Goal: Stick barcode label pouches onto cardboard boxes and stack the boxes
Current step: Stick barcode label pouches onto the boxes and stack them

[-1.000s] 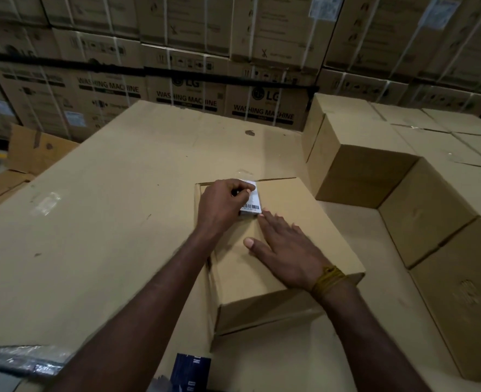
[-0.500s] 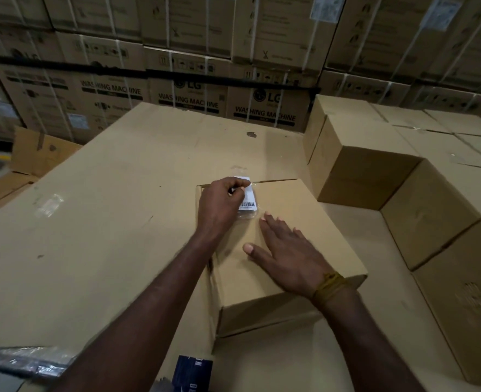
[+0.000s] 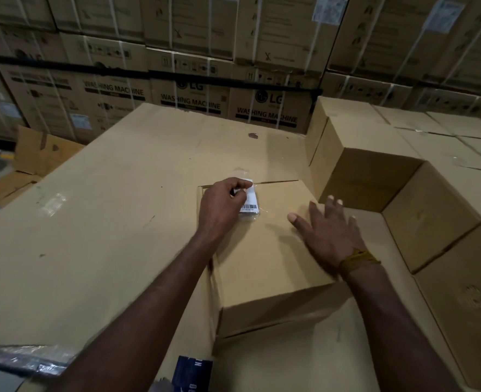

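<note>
The left hand (image 3: 222, 205) rests with curled fingers on the barcode label pouch (image 3: 249, 203), pressing or pinching its upper end against the top of a small cardboard box (image 3: 273, 264); the pouch lies near the box's far left corner, its clear film edge showing around a white slip printed with a black barcode. The right hand (image 3: 328, 236), fingers straight and spread, hovers blurred over the right edge of the same box and holds nothing. A braided yellow-brown wristband (image 3: 356, 260) circles the right wrist.

At the bottom edge a dark blue packet (image 3: 192, 372) bears white letters too cropped to read, and crinkled plastic wrap (image 3: 16, 359) lies at lower left. The box sits on a wide cardboard work surface (image 3: 106, 236) carrying a strip of clear tape (image 3: 51, 203). Just right, plain brown boxes (image 3: 369, 165) stand stacked in rows. Beyond, a wall of strapped cartons (image 3: 194, 100) reads "LG" and "WASHING MACHINE", with handling symbols above. At far left, loose flattened cardboard (image 3: 40, 151) lies on the floor.
</note>
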A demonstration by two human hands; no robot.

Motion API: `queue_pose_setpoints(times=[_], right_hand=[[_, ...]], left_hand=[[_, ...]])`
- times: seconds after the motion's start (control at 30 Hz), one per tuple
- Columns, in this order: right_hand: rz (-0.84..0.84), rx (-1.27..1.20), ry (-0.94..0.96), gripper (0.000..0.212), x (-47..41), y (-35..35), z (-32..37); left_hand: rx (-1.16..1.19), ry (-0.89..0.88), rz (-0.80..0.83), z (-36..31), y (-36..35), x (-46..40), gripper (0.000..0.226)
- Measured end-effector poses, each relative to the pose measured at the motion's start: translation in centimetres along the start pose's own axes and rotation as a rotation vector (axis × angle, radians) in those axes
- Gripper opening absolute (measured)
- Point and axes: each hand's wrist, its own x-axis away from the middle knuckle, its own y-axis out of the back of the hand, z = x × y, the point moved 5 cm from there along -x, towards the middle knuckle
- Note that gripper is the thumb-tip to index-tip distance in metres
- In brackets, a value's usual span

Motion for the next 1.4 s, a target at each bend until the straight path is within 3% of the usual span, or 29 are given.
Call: queue_pose_setpoints(times=[0.03,0.1,0.17,0.23,0.3,0.37,0.43,0.47,0.53,0.6,0.67,0.8,0.9,1.0,1.23,1.4], right_hand=[[-0.046,-0.024,0.036,0.08,0.7,0.3,0.7],[-0.068,-0.105,0.285,0.078,3.4,0.4,3.9],[0.089,-0.151,0.57,0.077,6.2,-1.0,6.8],[0.19,-0.085,0.663,0.068,6.2,-2.0,6.8],[0.115,0.004,0.492,0.061,3.1,-1.9,3.8],[0.022,0.081,0.149,0.064,0.4,-0.6,-0.4],[-0.045,0.053,-0.08,0.07,-0.2,0.7,-3.3],[-0.086,-0.009,-0.097,0.07,0.2,0.9,-3.4],[-0.148,-0.157,0.049,0.068,2.1,1.0,-1.1],[-0.102,-0.257,0.247,0.067,4.2,0.0,1.8],[-0.027,-0.236,0.291,0.064,4.9,-1.6,2.8],[-0.135,-0.17,0.049,0.059,4.3,-1.6,-1.3],[-0.208,-0.317,-0.077,0.056,5.0,-1.4,-4.3],[-0.252,-0.451,-0.091,0.053,6.2,-1.9,-5.7],[-0.312,-0.383,-0.217,0.057,5.1,-0.7,-12.1],[-0.271,-0.326,-0.076,0.06,2.3,-0.5,-16.2]], left_hand=[[0.003,0.0,-0.003,-0.1,0.1,0.0,0.03],[0.0,0.005,0.0,-0.1,0.1,-0.1,0.03],[-0.016,0.012,0.013,0.0,0.0,-0.1,0.031],[-0.014,0.008,0.02,-0.1,-0.1,0.0,0.03],[-0.006,0.005,0.025,-0.2,0.0,0.1,0.028],[-0.002,0.006,0.031,-0.3,0.0,0.2,0.027],[0.001,0.0,0.034,-0.5,0.0,0.3,0.026],[0.003,0.003,0.038,-0.7,0.0,0.2,0.026],[0.01,0.024,0.054,-0.7,0.1,0.2,0.026],[0.05,0.053,0.077,-0.7,0.4,0.5,0.024],[0.102,0.078,0.091,-1.1,0.9,1.5,0.026],[0.018,0.022,0.045,-2.0,2.0,6.2,0.025],[0.092,0.062,0.041,-1.8,1.9,10.2,0.023],[0.146,0.068,0.053,-1.8,0.5,10.8,0.02],[0.113,0.0,0.163,-3.6,-7.8,6.2,0.026],[0.035,-0.08,0.183,-5.8,-16.4,2.1,0.023]])
